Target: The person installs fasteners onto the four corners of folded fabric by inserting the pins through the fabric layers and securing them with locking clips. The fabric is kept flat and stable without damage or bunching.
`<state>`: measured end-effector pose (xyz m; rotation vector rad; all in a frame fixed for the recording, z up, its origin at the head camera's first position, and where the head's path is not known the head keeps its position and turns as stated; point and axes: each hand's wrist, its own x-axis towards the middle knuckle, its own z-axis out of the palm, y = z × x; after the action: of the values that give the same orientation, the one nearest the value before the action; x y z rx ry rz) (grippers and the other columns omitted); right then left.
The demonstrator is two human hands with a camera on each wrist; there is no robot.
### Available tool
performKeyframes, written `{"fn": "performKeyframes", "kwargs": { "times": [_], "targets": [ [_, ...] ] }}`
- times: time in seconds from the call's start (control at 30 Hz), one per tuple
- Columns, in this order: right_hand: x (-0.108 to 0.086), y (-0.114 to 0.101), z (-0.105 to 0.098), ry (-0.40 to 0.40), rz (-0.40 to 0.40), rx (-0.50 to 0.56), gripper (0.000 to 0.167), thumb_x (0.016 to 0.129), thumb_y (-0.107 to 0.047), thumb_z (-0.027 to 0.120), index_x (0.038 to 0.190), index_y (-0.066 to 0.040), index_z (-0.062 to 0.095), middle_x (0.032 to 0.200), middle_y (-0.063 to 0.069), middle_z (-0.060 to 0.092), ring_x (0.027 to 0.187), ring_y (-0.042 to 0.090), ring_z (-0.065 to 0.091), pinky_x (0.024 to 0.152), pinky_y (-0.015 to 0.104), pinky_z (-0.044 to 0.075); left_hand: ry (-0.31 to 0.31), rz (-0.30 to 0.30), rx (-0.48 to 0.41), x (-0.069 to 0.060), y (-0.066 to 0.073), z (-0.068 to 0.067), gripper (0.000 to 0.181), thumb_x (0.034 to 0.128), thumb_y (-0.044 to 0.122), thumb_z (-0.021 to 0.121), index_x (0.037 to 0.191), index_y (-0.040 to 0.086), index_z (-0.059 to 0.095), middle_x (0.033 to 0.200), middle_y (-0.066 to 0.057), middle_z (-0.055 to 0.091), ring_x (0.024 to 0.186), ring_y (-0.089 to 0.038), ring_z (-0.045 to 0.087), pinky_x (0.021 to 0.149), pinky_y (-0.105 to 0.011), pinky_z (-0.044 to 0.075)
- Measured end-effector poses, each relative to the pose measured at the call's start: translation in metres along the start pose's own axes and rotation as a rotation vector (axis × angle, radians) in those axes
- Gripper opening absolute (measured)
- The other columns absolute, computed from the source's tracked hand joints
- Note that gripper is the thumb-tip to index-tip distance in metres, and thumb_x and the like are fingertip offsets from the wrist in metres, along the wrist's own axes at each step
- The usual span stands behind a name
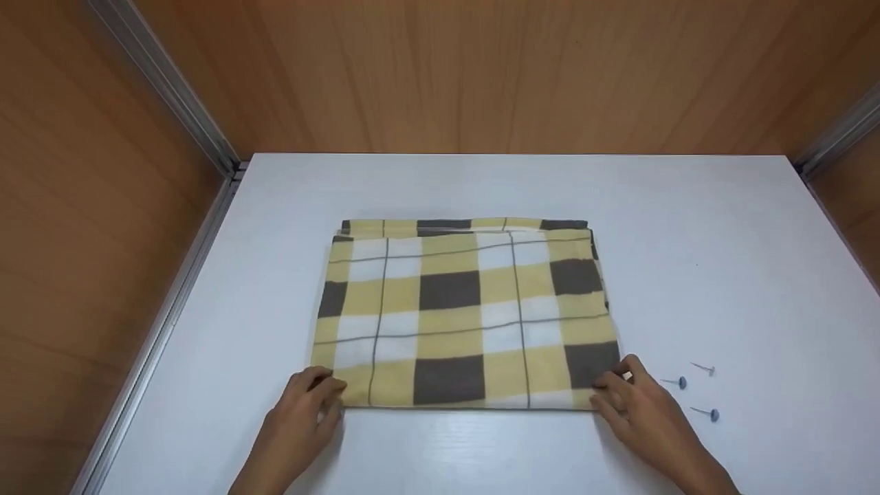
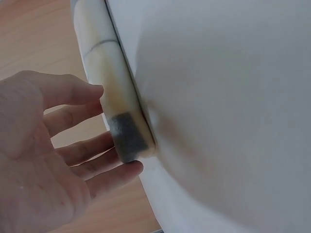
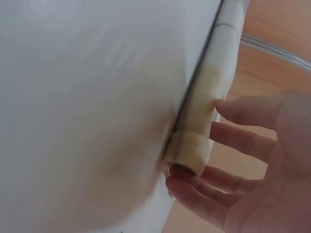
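Observation:
A folded cloth [image 1: 450, 309] with yellow, white and dark brown checks lies flat on the white table, its layers slightly offset at the far edge. At its near left corner my left hand [image 1: 295, 419] touches the edge with bent fingertips. My right hand [image 1: 646, 419] is at the near right corner, fingertips on the cloth. In the left wrist view the left hand [image 2: 53, 145] has its thumb and fingers against the rounded fold [image 2: 114, 87]. The right wrist view shows the right hand [image 3: 257, 160] likewise touching the folded edge [image 3: 199, 107].
Several pins with round heads lie right of the cloth: a blue one [image 1: 682, 383], another blue one [image 1: 714, 414] and a pale one [image 1: 711, 371]. Wooden panels [image 1: 481, 75] stand behind and beside the table [image 1: 722, 220], with metal rails [image 1: 165, 89] at the corners.

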<state>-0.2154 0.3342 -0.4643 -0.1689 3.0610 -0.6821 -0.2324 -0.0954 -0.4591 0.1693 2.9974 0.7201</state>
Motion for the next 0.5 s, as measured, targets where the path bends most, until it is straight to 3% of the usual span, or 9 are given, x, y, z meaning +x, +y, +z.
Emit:
{"fn": "performKeyframes", "kwargs": {
  "times": [0.17,0.33,0.5],
  "targets": [
    [0.005,0.004,-0.005,-0.004,0.014,0.022,0.009,0.082,-0.019,0.074,0.081,-0.021,0.065,0.092,-0.002,0.048,0.064,0.007,0.049,0.054,0.025,0.044,0.017,-0.009,-0.001,0.005,0.002,-0.002,0.010,0.0818,0.006,0.070,0.087,0.014,0.072,0.104,0.000,0.056,0.098,-0.017,0.052,0.074,-0.034,0.053],
    [0.009,0.005,-0.006,-0.017,0.016,0.013,0.010,0.083,-0.022,0.073,0.076,-0.021,0.065,0.084,-0.007,0.045,0.061,0.005,0.046,0.054,0.024,0.043,-0.005,0.025,0.034,0.006,0.001,-0.006,0.010,0.0783,0.007,0.074,0.080,0.017,0.071,0.092,0.006,0.052,0.085,-0.011,0.050,0.062,-0.027,0.050],
    [0.017,0.006,-0.016,-0.074,0.023,-0.027,0.011,0.083,-0.024,0.072,0.077,-0.018,0.066,0.077,-0.008,0.044,0.058,0.005,0.042,0.051,0.023,0.039,-0.028,0.059,0.069,0.020,0.000,-0.011,0.012,0.0780,0.008,0.074,0.077,0.020,0.069,0.085,0.010,0.053,0.077,-0.008,0.048,0.057,-0.025,0.046]
  ]
}}
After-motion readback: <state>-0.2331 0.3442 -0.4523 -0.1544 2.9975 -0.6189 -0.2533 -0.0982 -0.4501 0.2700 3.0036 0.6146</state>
